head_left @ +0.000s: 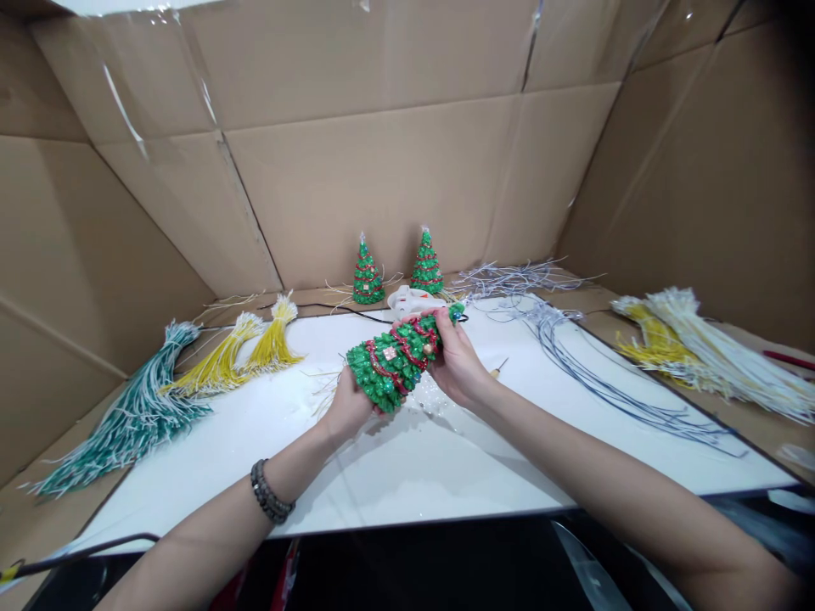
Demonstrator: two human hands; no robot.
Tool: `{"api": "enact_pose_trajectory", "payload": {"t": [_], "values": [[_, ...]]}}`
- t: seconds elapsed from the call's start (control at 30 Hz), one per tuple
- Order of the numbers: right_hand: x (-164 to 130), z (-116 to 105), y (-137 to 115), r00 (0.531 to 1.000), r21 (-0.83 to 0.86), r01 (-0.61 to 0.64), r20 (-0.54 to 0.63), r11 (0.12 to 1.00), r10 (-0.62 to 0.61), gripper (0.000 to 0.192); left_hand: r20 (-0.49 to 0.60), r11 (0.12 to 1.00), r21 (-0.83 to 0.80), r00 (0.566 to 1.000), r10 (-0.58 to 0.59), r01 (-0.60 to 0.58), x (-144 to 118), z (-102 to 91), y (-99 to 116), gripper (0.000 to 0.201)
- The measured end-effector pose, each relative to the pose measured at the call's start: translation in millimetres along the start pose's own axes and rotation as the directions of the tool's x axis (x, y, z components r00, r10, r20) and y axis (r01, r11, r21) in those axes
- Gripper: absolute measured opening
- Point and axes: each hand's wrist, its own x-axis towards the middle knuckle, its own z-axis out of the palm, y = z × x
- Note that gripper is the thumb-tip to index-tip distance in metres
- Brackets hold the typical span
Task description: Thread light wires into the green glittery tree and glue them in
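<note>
Two bare forearms are reaching in from the bottom edge, the left one wearing a dark beaded bracelet [271,492] at the wrist. Both hands are meeting over the middle of a white glossy table [407,475] and holding a small green glittery cone-shaped Christmas tree [395,361] wound with a red bead garland. It is lying tilted on its side in the air just above the table, its wide base pointing toward the lower left and its tip toward the upper right. The left hand [347,407] is cupping the base from below, its fingers curled around the bottom edge. The right hand [455,361] is gripping the upper part near the tip, thumb and fingers pressed onto the green surface.

Behind the hands, a white glue gun [413,299] is lying on the table with a black cord trailing left. Farther back, two finished green trees [368,276] of the same kind are standing upright side by side against a brown cardboard wall [382,170] that is enclosing the workspace on three sides. To the left, a bundle of teal and white strands [137,412] and two bundles of yellow strands [245,352] are lying fanned out. To the right, loose silver-grey wires [592,382] are curving across the table, and beyond them pale cream and yellow strand bundles [700,352] are resting on cardboard.
</note>
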Motion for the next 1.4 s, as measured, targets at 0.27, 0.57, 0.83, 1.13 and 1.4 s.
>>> {"api": "enact_pose_trajectory", "payload": {"t": [0.27,0.57,0.83,1.13,1.4], "values": [[-2.2,1.6,-1.2,1.0,-0.002,0.014,-0.01,1.0,-0.014,0.045,-0.01,1.0,-0.016,1.0,0.006,-0.006,3.8,-0.5,-4.1,0.026],[-4.4,2.4,-0.9,1.0,0.017,0.003,-0.024,1.0,-0.003,0.047,-0.056,0.981,-0.154,0.99,-0.126,0.116,-0.3,7.8,1.2,0.036],[-17.8,10.5,-5.8,0.998,-0.001,-0.07,0.004,0.998,0.07,0.093,-0.075,0.999,-0.044,0.997,-0.023,0.02,2.4,0.6,-1.4,0.032],[-15.3,9.3,-2.5,0.992,-0.003,-0.113,0.048,0.994,0.113,0.108,-0.076,1.0,-0.016,0.997,-0.011,0.01,7.3,-5.4,-13.3,0.035],[-3.9,-0.4,-1.8,0.986,-0.038,-0.166,-0.027,0.985,0.165,0.103,-0.064,1.0,0.026,0.998,-0.004,0.006,18.7,1.1,-7.2,0.036]]}}
